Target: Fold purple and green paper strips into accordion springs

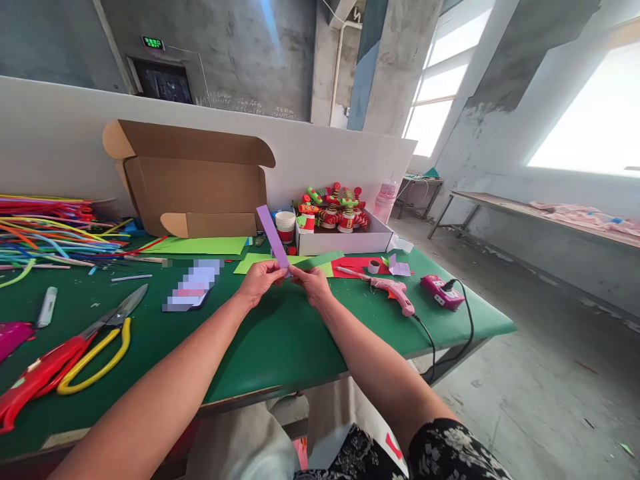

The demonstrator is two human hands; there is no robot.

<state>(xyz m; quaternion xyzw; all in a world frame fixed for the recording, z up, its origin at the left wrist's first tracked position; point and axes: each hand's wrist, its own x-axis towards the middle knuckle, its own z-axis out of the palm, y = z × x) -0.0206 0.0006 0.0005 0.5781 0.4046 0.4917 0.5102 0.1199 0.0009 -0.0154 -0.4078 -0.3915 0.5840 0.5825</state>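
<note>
A narrow purple paper strip (273, 233) stands up at a slant, its lower end pinched in the fingers of my left hand (260, 282). My right hand (313, 283) is closed at the lower end of a dark green paper strip (323, 259), which slants away to the right. Both sets of fingertips meet over the middle of the table; I cannot tell whether the strips are joined there. Behind the hands lie light green paper (250, 263) and red paper (357, 265). To the right rests a pink glue gun (395, 290).
Scissors with red handles (47, 373) and yellow-handled scissors (117, 343) lie at left, near a phone (193, 290). Pipe cleaners (55, 233) pile up behind. A cardboard box (195, 187), paper cups (285, 223) and a white box (345, 241) of crafted figures stand along the back. A pink power block (443, 293) sits right.
</note>
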